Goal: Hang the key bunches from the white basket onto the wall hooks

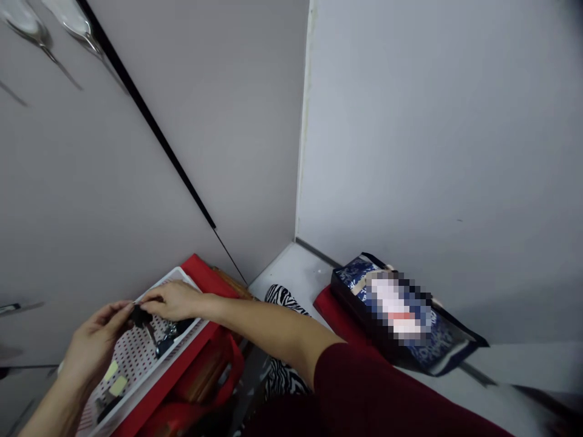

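Note:
My left hand (98, 334) and my right hand (173, 300) meet over a white perforated basket (132, 361) at the lower left. Between their fingertips is a key (143, 317) with a black head, its metal blade pointing down into the basket. Fingers of both hands are closed at the black head. Just below, a bunch of small metal and dark pieces (166, 341) lies in the basket; whether it is joined to the key I cannot tell. Pale yellow pieces (119, 386) and dark items sit at the basket's near left end.
Red fabric (157, 385) and a red bag with a handle lie under and beside the basket. Zebra-striped fabric (283, 296) is behind my right forearm. A blue patterned bag (355, 272) rests at the right against the wall. Grey cabinet doors (136, 182) with handles rise behind.

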Motion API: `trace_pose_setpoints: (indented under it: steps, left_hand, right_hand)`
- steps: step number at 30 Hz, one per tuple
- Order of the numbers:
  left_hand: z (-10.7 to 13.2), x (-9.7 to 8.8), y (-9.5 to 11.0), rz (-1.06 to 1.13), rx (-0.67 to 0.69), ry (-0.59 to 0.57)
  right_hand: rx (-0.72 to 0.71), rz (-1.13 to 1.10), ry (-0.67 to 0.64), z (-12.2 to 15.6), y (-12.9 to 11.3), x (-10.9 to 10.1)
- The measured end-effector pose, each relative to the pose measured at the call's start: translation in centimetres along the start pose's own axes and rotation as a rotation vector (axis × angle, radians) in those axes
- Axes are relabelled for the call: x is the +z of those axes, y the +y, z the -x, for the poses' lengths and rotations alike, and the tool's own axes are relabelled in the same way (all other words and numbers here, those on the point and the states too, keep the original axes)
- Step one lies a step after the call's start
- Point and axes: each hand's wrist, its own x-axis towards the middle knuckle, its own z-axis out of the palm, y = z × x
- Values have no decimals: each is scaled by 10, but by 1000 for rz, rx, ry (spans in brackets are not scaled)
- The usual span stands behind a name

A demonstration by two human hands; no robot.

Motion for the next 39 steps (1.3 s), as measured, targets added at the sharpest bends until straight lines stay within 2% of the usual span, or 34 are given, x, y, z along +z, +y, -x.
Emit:
trace_pose_setpoints:
  steps: [3, 5, 8, 12, 17, 21, 24, 28, 32, 39]
  left_hand:
    - [-1, 1, 5, 6, -8, 34]
    - [-1, 0, 8, 34, 36, 65]
    - [-1, -5, 12, 113, 168, 105]
    - [0, -23, 26, 161, 398, 96]
    - [-9, -59, 60, 169, 567, 180]
    - [-9, -86, 90, 124, 740, 285]
    - [-5, -98, 112, 24, 878, 336]
    - [4, -106, 142, -143, 992, 419]
    - [10, -107, 165, -293, 1040, 485]
    - [2, -105, 177, -485, 913, 534]
  right_hand:
    - [73, -86, 44, -5, -4, -3]
    - [110, -123, 75, -11, -9, -7]
    - [90, -186, 129, -26, -23, -15]
    - [3, -248, 205, -53, -51, -25]
    - [-99, -218, 322, -102, -95, -39]
    - [-163, -218, 427, -128, -135, -50]
    - [-198, -257, 506, -140, -159, -61]
    - [-229, -289, 644, -154, -180, -79]
    - [-240, -263, 738, -164, -193, -96]
    - [-74, -40, 768, -171, -197, -101]
